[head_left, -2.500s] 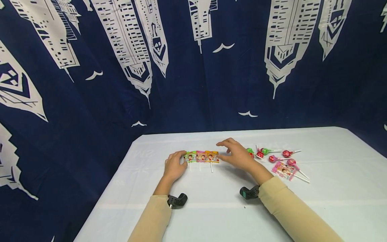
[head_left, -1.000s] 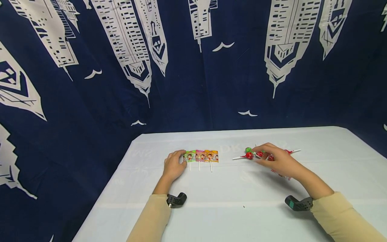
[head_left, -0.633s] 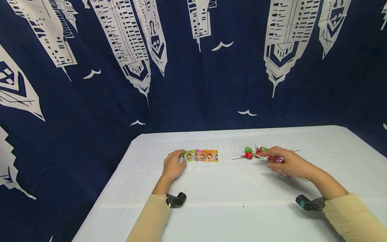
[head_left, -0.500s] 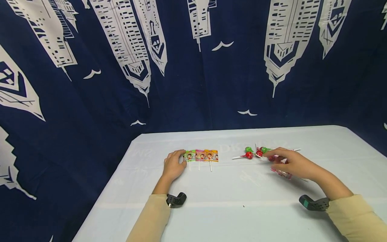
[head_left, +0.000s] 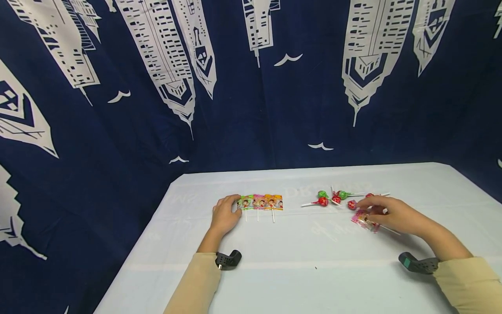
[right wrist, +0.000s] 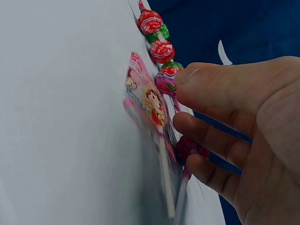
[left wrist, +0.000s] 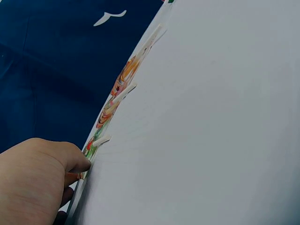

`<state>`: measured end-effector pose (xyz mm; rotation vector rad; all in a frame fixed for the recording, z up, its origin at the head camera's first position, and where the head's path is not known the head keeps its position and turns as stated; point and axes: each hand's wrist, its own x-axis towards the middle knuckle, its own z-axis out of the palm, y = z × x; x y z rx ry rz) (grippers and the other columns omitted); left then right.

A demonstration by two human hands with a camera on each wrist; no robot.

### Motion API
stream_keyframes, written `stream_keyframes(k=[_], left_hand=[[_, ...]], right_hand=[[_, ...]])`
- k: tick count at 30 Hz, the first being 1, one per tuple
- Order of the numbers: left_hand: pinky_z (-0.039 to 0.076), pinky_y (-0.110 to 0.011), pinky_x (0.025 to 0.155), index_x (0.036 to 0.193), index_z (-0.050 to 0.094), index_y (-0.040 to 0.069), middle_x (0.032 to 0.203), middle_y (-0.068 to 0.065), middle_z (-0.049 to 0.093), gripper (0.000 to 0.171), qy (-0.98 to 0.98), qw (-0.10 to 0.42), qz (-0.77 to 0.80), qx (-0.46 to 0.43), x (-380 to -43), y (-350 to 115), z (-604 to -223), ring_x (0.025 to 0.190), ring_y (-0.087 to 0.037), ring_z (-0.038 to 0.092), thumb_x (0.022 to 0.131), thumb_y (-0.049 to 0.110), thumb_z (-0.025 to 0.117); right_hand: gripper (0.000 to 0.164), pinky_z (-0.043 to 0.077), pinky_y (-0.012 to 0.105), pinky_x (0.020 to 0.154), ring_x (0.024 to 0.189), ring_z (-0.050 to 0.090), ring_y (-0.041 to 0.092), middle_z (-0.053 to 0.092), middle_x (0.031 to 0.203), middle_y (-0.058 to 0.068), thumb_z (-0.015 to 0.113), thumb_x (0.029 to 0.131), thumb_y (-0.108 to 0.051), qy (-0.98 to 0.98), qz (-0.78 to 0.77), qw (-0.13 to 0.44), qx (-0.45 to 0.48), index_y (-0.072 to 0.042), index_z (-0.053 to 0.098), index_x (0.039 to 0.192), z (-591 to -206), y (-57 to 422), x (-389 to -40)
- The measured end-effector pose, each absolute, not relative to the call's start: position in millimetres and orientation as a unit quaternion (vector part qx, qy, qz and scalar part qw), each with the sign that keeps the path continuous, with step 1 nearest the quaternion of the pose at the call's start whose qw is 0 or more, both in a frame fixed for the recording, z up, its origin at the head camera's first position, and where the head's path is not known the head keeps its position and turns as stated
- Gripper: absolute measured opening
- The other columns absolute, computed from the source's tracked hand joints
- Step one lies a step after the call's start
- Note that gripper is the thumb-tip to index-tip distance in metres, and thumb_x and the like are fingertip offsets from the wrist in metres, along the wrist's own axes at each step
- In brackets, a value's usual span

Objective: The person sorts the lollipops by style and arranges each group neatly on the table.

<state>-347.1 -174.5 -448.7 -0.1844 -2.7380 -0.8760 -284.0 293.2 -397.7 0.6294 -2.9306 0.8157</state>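
Observation:
Three flat wrapped lollipops, green (head_left: pixel 245 202), pink (head_left: pixel 259 201) and orange (head_left: pixel 273 202), lie side by side with sticks pointing toward me. My left hand (head_left: pixel 226 216) pinches the left edge of the green one between thumb and finger; its corner shows between them in the left wrist view. My right hand (head_left: pixel 396 214) is over the pile at right, fingers loosely bent and apart. Just beside its fingertips lies a flat pink lollipop (right wrist: pixel 146 96), stick outward. A round pink lollipop (right wrist: pixel 187 149) shows behind the fingers in the right wrist view and is mostly hidden in the head view.
Several round lollipops lie left of and behind my right hand, among them red ones (head_left: pixel 322 201) and a green one (head_left: pixel 342 195), sticks crossing. A white-covered table (head_left: pixel 274 270) bears everything. Behind it hangs a dark blue cloth (head_left: pixel 251 131) with white building prints.
My right hand has moved from the orange lollipop's right end across to the pile, then further right to the pink lollipops, uncovering the round ones. My left hand has stayed put.

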Motion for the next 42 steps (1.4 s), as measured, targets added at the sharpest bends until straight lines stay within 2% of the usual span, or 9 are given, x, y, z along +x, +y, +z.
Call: stream_keyframes(k=[8,14,16,19,21,24,31,37,42], left_hand=[[0.032,-0.051,0.11,0.136,0.06,0.013,0.143,-0.008,0.058,0.045,-0.942,0.131,-0.303,-0.064,-347.0,-174.1,-449.6,0.137,-0.031,0.046,0.091,0.016,0.063],[0.032,-0.051,0.11,0.137,0.059,0.012,0.143,-0.008,0.058,0.046,-0.943,0.131,-0.3,-0.066,-346.9,-174.0,-448.6,0.137,-0.031,0.046,0.092,0.017,0.063],[0.032,-0.051,0.11,0.137,0.059,0.012,0.143,-0.008,0.058,0.046,-0.943,0.132,-0.299,-0.068,-346.3,-173.6,-448.1,0.137,-0.031,0.046,0.091,0.017,0.063],[0.032,-0.052,0.11,0.137,0.059,0.012,0.143,-0.008,0.058,0.046,-0.942,0.132,-0.3,-0.068,-345.9,-174.0,-448.2,0.137,-0.032,0.046,0.091,0.017,0.063],[0.032,-0.052,0.11,0.137,0.059,0.012,0.143,-0.008,0.058,0.046,-0.942,0.131,-0.3,-0.068,-346.0,-174.2,-448.4,0.137,-0.032,0.046,0.091,0.017,0.063],[0.032,-0.052,0.11,0.136,0.059,0.012,0.143,-0.008,0.058,0.046,-0.942,0.131,-0.301,-0.069,-346.4,-174.2,-448.5,0.137,-0.032,0.046,0.091,0.017,0.063],[0.032,-0.052,0.11,0.136,0.059,0.012,0.144,-0.008,0.057,0.046,-0.942,0.129,-0.302,-0.068,-347.2,-174.0,-447.9,0.138,-0.032,0.045,0.091,0.017,0.063],[0.031,-0.052,0.111,0.137,0.059,0.012,0.144,-0.008,0.057,0.046,-0.942,0.127,-0.304,-0.067,-345.7,-173.9,-446.3,0.138,-0.031,0.045,0.091,0.016,0.063],[0.031,-0.052,0.111,0.136,0.059,0.012,0.144,-0.008,0.057,0.046,-0.942,0.127,-0.304,-0.068,-344.2,-173.6,-445.4,0.138,-0.032,0.045,0.091,0.016,0.062]], right_hand=[[0.045,0.043,0.021,0.069,0.084,0.047,0.006,0.058,0.1,0.001,0.078,0.084,-0.02,-0.941,0.271,-0.008,0.201,-0.014,0.066,0.127,-402.3,303.1,-283.6],[0.052,0.048,0.017,0.083,0.101,0.05,-0.003,0.06,0.127,0.014,0.079,0.081,-0.014,-0.93,0.268,-0.007,0.253,-0.014,0.063,0.13,-405.1,307.6,-283.9],[0.054,0.048,0.018,0.088,0.112,0.051,0.001,0.059,0.134,0.016,0.078,0.079,-0.008,-0.931,0.251,0.003,0.266,-0.015,0.063,0.131,-406.1,308.2,-283.4],[0.063,0.049,0.033,0.093,0.121,0.05,0.018,0.057,0.137,0.016,0.073,0.074,0.001,-0.932,0.241,0.002,0.27,-0.017,0.061,0.133,-406.9,306.4,-282.2],[0.067,0.047,0.045,0.094,0.121,0.048,0.032,0.056,0.139,0.016,0.071,0.072,0.004,-0.937,0.232,-0.006,0.26,-0.019,0.06,0.134,-407.0,304.1,-281.3],[0.071,0.045,0.055,0.092,0.121,0.045,0.038,0.053,0.142,0.017,0.069,0.07,0.007,-0.938,0.231,-0.016,0.257,-0.019,0.059,0.135,-407.8,302.0,-281.6],[0.072,0.046,0.056,0.091,0.121,0.045,0.038,0.052,0.145,0.017,0.072,0.07,0.001,-0.941,0.214,-0.007,0.262,-0.02,0.058,0.138,-410.5,302.1,-283.6],[0.063,0.044,0.061,0.09,0.12,0.045,0.04,0.054,0.142,0.018,0.078,0.077,-0.014,-0.94,0.223,0.002,0.258,-0.02,0.058,0.137,-412.1,301.8,-284.6],[0.062,0.043,0.064,0.089,0.119,0.045,0.041,0.056,0.139,0.017,0.081,0.078,-0.025,-0.943,0.227,0.01,0.244,-0.019,0.06,0.136,-415.5,298.0,-285.4]])
